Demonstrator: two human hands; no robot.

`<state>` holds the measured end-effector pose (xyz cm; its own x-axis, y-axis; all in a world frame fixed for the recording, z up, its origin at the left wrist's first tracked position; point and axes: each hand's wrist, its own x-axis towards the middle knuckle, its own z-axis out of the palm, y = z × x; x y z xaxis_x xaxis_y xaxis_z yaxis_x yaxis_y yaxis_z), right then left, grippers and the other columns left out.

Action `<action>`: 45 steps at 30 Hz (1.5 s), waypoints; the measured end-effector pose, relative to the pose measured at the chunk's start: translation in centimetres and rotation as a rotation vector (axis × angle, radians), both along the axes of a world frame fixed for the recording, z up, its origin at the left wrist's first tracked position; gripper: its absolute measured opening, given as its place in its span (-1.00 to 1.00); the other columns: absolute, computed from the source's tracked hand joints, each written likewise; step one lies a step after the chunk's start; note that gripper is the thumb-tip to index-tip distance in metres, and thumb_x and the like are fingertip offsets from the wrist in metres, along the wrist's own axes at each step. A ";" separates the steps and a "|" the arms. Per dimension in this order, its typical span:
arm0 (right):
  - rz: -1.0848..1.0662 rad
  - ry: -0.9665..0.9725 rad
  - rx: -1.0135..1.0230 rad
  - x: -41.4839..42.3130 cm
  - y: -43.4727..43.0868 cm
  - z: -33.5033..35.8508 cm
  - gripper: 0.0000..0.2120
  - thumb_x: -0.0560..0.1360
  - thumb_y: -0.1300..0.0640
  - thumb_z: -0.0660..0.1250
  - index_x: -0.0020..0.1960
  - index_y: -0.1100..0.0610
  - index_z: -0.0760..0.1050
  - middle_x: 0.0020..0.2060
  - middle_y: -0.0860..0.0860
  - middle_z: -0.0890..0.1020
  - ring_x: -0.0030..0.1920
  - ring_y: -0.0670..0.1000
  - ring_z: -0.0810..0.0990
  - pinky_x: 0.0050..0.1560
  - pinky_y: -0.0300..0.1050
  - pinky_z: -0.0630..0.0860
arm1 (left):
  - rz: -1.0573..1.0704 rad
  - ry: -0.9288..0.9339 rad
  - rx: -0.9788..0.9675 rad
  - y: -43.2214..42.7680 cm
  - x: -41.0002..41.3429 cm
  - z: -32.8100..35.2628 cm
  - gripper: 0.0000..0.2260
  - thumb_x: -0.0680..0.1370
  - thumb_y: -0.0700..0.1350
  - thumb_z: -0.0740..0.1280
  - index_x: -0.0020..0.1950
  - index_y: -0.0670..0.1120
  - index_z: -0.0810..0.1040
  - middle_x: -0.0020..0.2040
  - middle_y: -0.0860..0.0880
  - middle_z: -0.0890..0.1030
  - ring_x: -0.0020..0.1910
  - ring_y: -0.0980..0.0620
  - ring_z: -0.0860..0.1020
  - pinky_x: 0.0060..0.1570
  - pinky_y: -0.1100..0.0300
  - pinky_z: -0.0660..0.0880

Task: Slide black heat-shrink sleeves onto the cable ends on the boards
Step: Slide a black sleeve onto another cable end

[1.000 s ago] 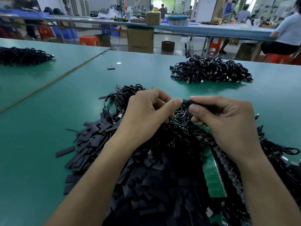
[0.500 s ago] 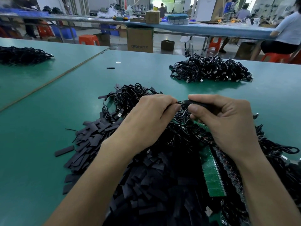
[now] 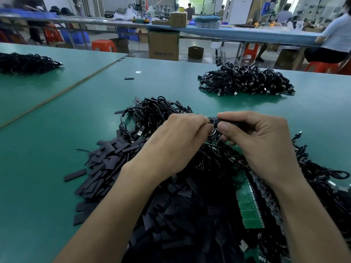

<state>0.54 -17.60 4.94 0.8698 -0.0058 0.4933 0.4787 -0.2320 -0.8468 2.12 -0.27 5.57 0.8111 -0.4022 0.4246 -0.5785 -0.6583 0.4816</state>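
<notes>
My right hand (image 3: 260, 143) pinches a black heat-shrink sleeve (image 3: 230, 122) between thumb and forefinger. Fingertip to fingertip with it, my left hand (image 3: 174, 143) is closed on a thin black cable end (image 3: 209, 121) at the sleeve's mouth. Both hands hover over a tangle of black cables (image 3: 157, 114) attached to green circuit boards (image 3: 248, 204). A big heap of flat black sleeves (image 3: 117, 168) lies under my left forearm. How far the cable sits inside the sleeve is hidden by my fingers.
A second pile of black cables (image 3: 245, 80) lies at the far right of the green table (image 3: 47, 168), a third pile (image 3: 26, 62) on the table to the left. One loose sleeve (image 3: 129, 78) lies apart. People sit at a long bench behind.
My left hand has slid right and lower, its fingertips now meeting the right thumb at the sleeve's mouth. The right hand has stayed nearly still, holding the sleeve.
</notes>
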 end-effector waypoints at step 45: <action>-0.221 -0.091 0.298 0.0 1.4 0.0 -0.81 0.52 0.31 0.44 -0.01 0.04 0.54 -0.28 -0.02 0.71 -0.30 -0.02 0.70 -0.27 -0.26 0.58 | 0.085 0.015 -0.376 -1.1 -0.3 -1.0 -0.94 0.59 -0.04 0.38 -0.06 0.05 0.62 -0.37 0.08 0.53 -0.45 0.15 0.42 -0.47 0.33 0.32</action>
